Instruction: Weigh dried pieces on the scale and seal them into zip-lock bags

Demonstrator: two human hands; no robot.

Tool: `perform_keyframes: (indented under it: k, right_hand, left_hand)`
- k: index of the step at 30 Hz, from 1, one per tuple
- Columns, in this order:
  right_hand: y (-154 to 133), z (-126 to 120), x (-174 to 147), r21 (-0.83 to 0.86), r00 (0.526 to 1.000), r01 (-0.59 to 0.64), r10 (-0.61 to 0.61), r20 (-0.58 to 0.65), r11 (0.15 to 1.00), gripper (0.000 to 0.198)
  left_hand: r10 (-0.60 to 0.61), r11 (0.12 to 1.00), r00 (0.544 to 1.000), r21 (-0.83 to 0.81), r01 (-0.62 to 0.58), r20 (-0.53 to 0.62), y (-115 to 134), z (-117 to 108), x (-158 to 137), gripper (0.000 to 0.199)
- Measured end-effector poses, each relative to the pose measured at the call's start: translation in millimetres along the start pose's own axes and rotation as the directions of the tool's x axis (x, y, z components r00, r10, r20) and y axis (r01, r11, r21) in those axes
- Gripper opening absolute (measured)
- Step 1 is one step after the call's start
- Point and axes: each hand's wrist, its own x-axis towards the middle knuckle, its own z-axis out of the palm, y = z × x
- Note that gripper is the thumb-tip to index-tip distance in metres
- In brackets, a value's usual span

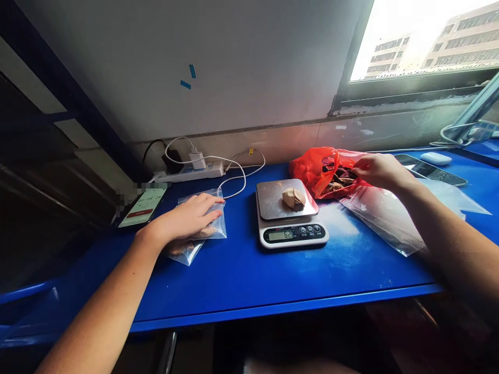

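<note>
My left hand [195, 213] lies flat with its fingers spread on small clear plastic bags [189, 253], which have brownish contents. To its right stands a white kitchen scale [265, 226] with a steel plate. Several pale, tan dried slices [293, 199] lie heaped on that plate. Behind and right of the scale, a red plastic bag [307, 169] gapes open, showing dark brown dried pieces [339, 179] inside. At the bag's right edge is my right hand [380, 170], fingertips pinched together. Whatever is between those fingertips is too small to make out.
Flat clear plastic bags [384, 221] lie under my right forearm. Beyond them are a dark phone [429, 169] and a white rounded case [435, 158]. At left, a phone [142, 206] shows a timer beside a power strip [210, 170] with a white cable. The blue table's front edge [273, 306] runs nearest me.
</note>
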Motion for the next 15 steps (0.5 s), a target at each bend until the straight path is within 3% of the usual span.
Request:
perform_keyframes:
  k: [7, 15]
  right_hand:
    - [0.5, -16.4, -1.1, 0.04, 0.995, -0.098, 0.099, -0.032, 0.994, 0.022]
    - [-7.2, -21.2, -7.3, 0.332, 0.959, -0.18, 0.241, -0.152, 0.926, 0.031]
  left_hand:
    - [0.002, 1.0, 1.0, 0.011, -0.001, -0.028, -6.3, 3.1, 2.3, 0.056]
    - [-0.011, 1.0, 1.0, -0.001, 0.011, -0.006, -4.2, 1.6, -0.4, 0.057]
